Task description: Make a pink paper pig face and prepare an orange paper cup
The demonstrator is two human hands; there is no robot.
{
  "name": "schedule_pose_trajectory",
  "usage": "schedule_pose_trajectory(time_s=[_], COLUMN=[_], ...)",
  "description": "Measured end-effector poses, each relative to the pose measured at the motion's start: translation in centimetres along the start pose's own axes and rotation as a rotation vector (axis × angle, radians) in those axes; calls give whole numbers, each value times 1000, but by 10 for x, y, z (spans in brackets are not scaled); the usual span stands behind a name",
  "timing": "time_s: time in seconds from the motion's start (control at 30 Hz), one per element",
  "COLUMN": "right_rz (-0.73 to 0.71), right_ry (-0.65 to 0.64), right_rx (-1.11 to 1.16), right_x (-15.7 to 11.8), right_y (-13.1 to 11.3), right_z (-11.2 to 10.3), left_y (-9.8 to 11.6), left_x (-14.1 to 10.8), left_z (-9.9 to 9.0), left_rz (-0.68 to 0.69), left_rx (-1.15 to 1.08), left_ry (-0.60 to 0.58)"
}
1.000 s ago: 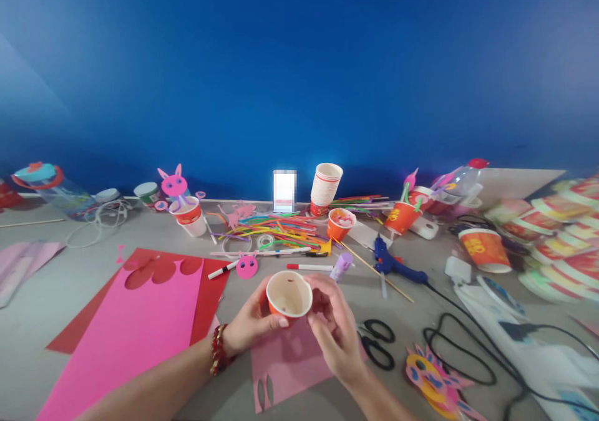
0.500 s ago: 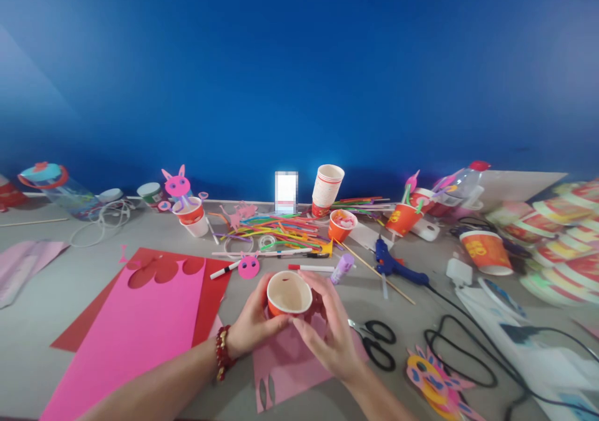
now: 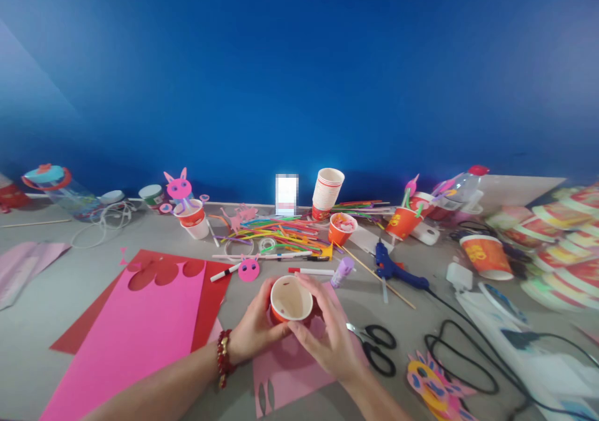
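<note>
A red paper cup (image 3: 291, 299) with a white rim is between my hands, its mouth tipped up toward me and a small dark slit showing in the inner wall. My left hand (image 3: 253, 329) closes round its left side and front. My right hand (image 3: 330, 330) curves about the right side, with thumb at the front and fingers near the rim. Under the hands lies a light pink sheet (image 3: 285, 377) with narrow cut-outs. Just beyond sits a pink bunny-face cutout (image 3: 249, 269), and black-handled scissors (image 3: 378, 346) lie to the right of my right hand.
Pink paper (image 3: 135, 333) overlaps red paper (image 3: 70, 333) at left. Behind are pipe cleaners (image 3: 281, 231), a cup stack (image 3: 328, 190) and a purple glue stick (image 3: 342, 272). A blue glue gun (image 3: 397, 270) with a black cord lies right, near a power strip (image 3: 486, 340).
The cup has turned slightly in my hands and shifted a little to the right. A second small mark now shows low inside it. Both hands still hold it.
</note>
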State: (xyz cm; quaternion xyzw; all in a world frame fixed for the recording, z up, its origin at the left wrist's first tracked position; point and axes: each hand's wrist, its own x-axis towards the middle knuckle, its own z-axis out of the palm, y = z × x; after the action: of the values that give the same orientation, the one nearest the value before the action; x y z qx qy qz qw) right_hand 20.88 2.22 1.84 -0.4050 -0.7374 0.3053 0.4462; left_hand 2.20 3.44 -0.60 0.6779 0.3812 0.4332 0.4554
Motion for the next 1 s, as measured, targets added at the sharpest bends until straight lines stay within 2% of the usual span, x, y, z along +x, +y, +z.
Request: schedule_pose_trajectory(time_s=[0.13,0.37,0.73,0.9,1.0], right_rz=[59,81,14,36,56], right_ry=[3,9,-34,15,48], right_rx=[-9,-47,-30,-2,21], right_x=[0,0,3,1,-1], right_y=[2,4,4,5,6], right_z=[2,2,2,3,4], left_y=[0,5,5,6,7], left_x=[1,4,5,6,8], left_z=[3,5,7,8,6], left_rz=[-2,0,5,18,39], left_rx=[47,74,115,112,195], left_ry=[21,64,14,-22,-4])
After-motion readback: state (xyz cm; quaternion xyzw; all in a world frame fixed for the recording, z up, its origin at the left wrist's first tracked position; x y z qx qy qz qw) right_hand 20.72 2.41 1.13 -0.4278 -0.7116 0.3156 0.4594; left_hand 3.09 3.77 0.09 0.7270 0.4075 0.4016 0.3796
